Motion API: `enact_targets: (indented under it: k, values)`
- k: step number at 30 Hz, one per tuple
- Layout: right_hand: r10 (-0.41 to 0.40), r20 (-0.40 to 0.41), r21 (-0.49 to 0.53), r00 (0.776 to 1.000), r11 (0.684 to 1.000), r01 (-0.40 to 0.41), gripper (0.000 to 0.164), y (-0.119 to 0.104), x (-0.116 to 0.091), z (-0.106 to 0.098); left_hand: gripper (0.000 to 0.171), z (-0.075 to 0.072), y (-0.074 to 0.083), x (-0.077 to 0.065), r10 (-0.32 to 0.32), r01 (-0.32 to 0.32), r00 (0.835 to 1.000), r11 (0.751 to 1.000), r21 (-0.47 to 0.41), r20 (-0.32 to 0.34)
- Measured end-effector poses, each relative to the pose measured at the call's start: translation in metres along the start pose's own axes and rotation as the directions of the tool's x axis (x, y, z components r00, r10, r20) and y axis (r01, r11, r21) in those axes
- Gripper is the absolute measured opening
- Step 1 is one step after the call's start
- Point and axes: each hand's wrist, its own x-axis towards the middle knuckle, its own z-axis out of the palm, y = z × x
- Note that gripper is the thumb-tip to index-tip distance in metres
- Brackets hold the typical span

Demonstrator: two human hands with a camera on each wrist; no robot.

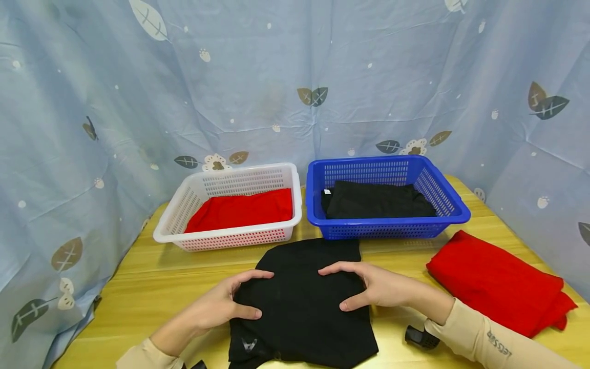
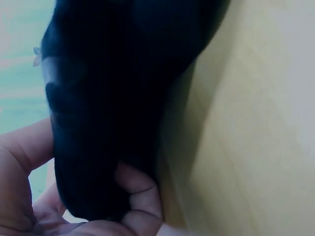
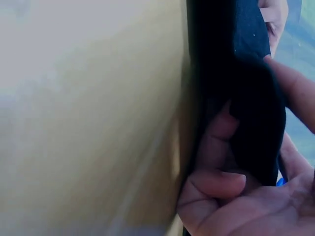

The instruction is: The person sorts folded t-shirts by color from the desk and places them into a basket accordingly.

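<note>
A black garment [image 1: 304,302] lies on the table in front of me, a small pale print near its lower left corner. My left hand [image 1: 216,307] grips its left side, thumb and index finger over the top. In the left wrist view, curled fingers [image 2: 145,196] tuck beneath the cloth. On the opposite side my right hand [image 1: 387,287] holds the garment the same way. The right wrist view shows fingers [image 3: 211,184] bent under the dark fabric [image 3: 256,123]. Part of each hand is hidden by the cloth in the head view.
Behind the garment stand a white basket [image 1: 232,236] with red cloth [image 1: 244,209] inside and a blue basket [image 1: 387,221] holding black cloth [image 1: 378,200]. Folded red cloth [image 1: 498,282] lies at the right of the wooden table [image 1: 138,287]. A patterned blue curtain [image 1: 258,66] surrounds the back and sides.
</note>
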Motion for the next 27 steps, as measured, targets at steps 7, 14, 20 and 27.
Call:
enact_targets:
  k: [7, 14, 20, 27]
  values:
    - [-0.006, -0.058, -0.052, 0.998, 0.999, 0.003, 0.055, 0.001, 0.0, 0.0, 0.069, 0.002, -0.001, 0.001, 0.016, -0.016, 1.0, 1.0, -0.001, 0.012]
    - [-0.03, -0.078, -0.102, 0.996, 0.995, 0.022, 0.047, 0.0, -0.005, -0.002, 0.057, 0.001, 0.007, -0.001, 0.021, -0.021, 1.0, 0.996, 0.083, -0.002]
    - [-0.071, -0.078, -0.09, 0.994, 0.994, 0.064, 0.046, -0.008, -0.012, -0.004, 0.052, 0.004, 0.015, -0.006, 0.035, -0.027, 0.998, 0.99, 0.14, -0.06]
    - [-0.151, -0.071, -0.031, 0.986, 0.988, 0.15, 0.045, -0.022, -0.022, -0.01, 0.045, 0.007, 0.027, -0.012, 0.098, -0.083, 0.993, 0.979, 0.186, -0.07]
